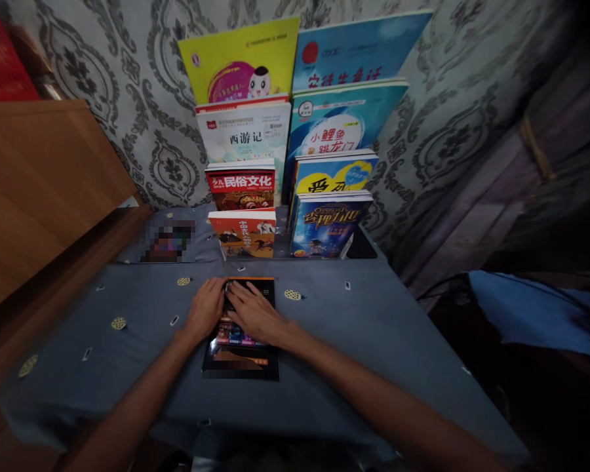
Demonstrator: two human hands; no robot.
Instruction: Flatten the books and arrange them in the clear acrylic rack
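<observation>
patterned grey wallpaper backs a tiered rack of glossy picture books, stepped so each cover shows. on the grey cloth-covered worktop a dark flat book lies face up. left hand and right hand rest flat on its upper half, fingers spread, gripping nothing.

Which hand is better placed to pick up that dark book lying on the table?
Probably the right hand: it lies flat across the middle of the dark book, while the left hand only rests at its left edge.
</observation>
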